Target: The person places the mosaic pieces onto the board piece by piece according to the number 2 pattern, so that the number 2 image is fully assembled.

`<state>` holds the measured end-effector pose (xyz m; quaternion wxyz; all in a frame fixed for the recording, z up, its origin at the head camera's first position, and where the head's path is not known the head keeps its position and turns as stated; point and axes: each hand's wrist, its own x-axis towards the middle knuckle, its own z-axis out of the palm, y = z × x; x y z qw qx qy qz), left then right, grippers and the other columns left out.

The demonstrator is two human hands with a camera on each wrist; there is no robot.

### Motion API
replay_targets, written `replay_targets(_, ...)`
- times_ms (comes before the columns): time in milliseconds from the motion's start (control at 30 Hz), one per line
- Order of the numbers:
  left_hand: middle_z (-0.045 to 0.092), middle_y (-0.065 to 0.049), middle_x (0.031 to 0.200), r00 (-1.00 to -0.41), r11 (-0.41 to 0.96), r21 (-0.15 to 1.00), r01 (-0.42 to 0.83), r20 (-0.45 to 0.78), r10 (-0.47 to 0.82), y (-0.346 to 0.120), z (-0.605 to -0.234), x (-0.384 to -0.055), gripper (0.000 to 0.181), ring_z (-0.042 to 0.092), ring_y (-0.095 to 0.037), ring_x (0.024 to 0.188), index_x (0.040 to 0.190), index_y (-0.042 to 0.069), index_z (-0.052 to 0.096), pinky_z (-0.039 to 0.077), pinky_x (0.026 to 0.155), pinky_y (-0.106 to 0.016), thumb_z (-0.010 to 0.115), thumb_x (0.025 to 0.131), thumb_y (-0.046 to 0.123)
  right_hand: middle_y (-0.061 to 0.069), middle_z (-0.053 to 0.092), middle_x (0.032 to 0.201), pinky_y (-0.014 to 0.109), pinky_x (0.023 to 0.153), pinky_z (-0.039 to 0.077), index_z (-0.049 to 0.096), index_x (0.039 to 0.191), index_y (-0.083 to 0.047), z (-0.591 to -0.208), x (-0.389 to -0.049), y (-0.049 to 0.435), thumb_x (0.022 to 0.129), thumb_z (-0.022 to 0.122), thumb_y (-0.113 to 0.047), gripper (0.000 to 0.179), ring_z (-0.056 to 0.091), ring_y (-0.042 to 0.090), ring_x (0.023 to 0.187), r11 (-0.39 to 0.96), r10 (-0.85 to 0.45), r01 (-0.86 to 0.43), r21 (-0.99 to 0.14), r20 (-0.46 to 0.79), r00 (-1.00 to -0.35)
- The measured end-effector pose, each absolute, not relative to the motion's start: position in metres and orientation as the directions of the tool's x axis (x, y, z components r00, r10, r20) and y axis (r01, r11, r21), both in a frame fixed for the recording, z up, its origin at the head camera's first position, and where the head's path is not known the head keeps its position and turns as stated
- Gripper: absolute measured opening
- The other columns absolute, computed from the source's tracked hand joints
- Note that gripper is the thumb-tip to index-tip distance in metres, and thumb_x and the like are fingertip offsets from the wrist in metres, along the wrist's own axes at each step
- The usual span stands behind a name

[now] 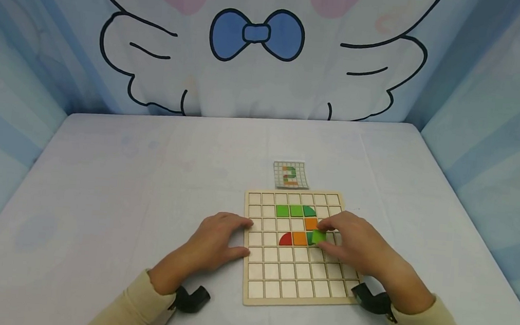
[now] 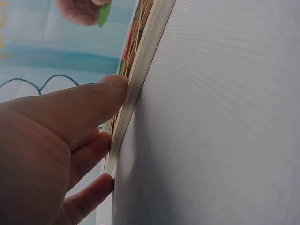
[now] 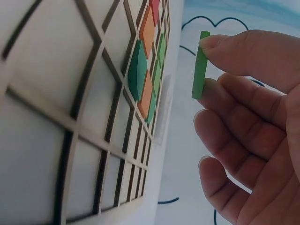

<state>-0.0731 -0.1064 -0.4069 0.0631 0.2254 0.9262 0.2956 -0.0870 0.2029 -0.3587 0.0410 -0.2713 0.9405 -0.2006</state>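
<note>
A white-covered table (image 1: 148,168) stands before a backdrop (image 1: 257,87) printed with a blue bow tie (image 1: 257,34).

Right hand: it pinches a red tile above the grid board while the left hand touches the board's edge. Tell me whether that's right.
Not quite: the tile is green, not red, as the right wrist view shows. The right hand does pinch it above the grid board, and the left hand touches the board's edge.
</note>
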Motion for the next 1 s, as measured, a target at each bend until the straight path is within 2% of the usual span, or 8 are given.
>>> replay_targets(400, 0.064, -0.006, 0.126, -0.889, 0.721, 0.579, 0.381, 0.015, 0.458, -0.106, -0.405, -0.073, 0.054, 0.054, -0.030, 0.124, 0.129, 0.007, 0.064, 0.041, 0.102, -0.051, 0.084, 0.083, 0.024, -0.003, 0.067, 0.101, 0.043, 0.087, 0.052, 0.072, 0.105, -0.008, -0.360, -0.084, 0.185, 0.086, 0.079, -0.016, 0.022, 0.061, 0.020, 0.097, 0.731, -0.580, -0.531, -0.429, 0.018, -0.814)
replay_targets(667, 0.065, -0.007, 0.124, -0.890, 0.718, 0.579, 0.387, 0.030, 0.455, -0.107, -0.407, -0.073, 0.051, 0.054, -0.030, 0.122, 0.127, 0.006, 0.064, 0.042, 0.101, -0.051, 0.084, 0.082, 0.020, -0.005, 0.068, 0.097, 0.039, 0.083, 0.052, 0.073, 0.101, -0.009, -0.366, -0.083, 0.176, 0.085, 0.077, -0.015, 0.017, 0.062, 0.018, 0.093, 0.675, -0.655, -0.623, -0.395, 0.070, -0.753)
replay_targets(1000, 0.065, -0.007, 0.125, -0.892, 0.720, 0.580, 0.380, 0.026, 0.451, -0.107, -0.406, -0.072, 0.052, 0.054, -0.030, 0.123, 0.128, 0.006, 0.064, 0.041, 0.102, -0.051, 0.084, 0.082, 0.021, -0.010, 0.066, 0.095, 0.036, 0.081, 0.052, 0.074, 0.101, -0.014, -0.370, -0.079, 0.167, 0.085, 0.080, -0.022, 0.018, 0.060, 0.012, 0.088, 0.680, -0.671, -0.637, -0.365, 0.042, -0.740)
